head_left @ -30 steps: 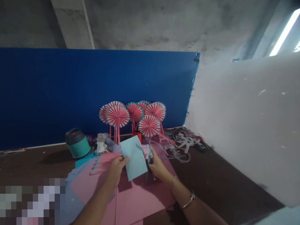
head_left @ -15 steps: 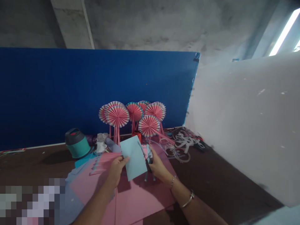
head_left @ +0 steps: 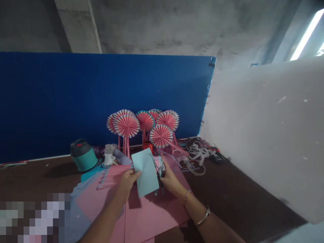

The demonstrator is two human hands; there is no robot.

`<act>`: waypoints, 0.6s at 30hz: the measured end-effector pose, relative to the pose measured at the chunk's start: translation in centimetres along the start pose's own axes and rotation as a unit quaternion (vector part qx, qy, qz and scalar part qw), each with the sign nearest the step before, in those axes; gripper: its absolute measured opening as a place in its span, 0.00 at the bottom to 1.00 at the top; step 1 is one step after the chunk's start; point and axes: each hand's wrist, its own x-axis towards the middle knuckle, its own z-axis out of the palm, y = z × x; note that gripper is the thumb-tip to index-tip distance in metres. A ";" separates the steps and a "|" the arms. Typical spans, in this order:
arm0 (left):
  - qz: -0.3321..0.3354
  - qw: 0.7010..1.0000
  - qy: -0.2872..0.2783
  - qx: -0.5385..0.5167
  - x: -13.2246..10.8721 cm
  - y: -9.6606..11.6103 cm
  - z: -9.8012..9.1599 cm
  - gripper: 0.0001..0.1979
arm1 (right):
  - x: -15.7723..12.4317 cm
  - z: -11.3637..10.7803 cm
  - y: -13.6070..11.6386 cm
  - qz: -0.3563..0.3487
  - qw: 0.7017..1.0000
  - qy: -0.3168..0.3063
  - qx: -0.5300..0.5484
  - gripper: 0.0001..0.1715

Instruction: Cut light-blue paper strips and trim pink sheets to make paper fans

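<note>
My left hand (head_left: 130,182) pinches the lower left edge of a light blue sheet of paper (head_left: 145,173), thumb on top. In my right hand (head_left: 168,179) is a pair of scissors (head_left: 160,173), its fingers closed about the handles. The blades lie along the sheet's right edge and point away from me. Narrow blue strips hang beside the scissors, partly hidden by my hand. Beneath both hands, large pink sheets (head_left: 149,219) cover part of the brown table.
Several pink pleated paper fans (head_left: 127,126) on sticks stand at the back before a blue panel (head_left: 101,84). A teal and black container (head_left: 83,155) sits left. Curled white paper strips (head_left: 198,153) lie right, near a white wall (head_left: 263,135).
The blue sheet has shifted slightly down and right with my left hand. The scissor blades have parted a little, and the thin strip beside them has moved.
</note>
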 end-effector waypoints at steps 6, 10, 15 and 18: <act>-0.011 1.000 -0.008 0.018 -0.2 -0.1 0.1 0.20 | 0.1 0.2 -1.2 -0.035 0.998 0.015 0.048 0.49; -0.019 1.000 -0.006 0.019 -0.1 -0.2 0.3 0.21 | 0.2 0.2 -1.4 -0.057 0.997 0.020 0.048 0.46; -0.023 1.000 -0.010 0.012 -0.2 -0.2 0.6 0.21 | 0.2 0.2 -1.5 -0.065 0.996 0.019 0.065 0.46; -0.025 1.000 -0.005 0.013 -0.2 -0.1 0.7 0.22 | 0.1 0.2 -1.7 -0.062 0.996 0.019 0.063 0.43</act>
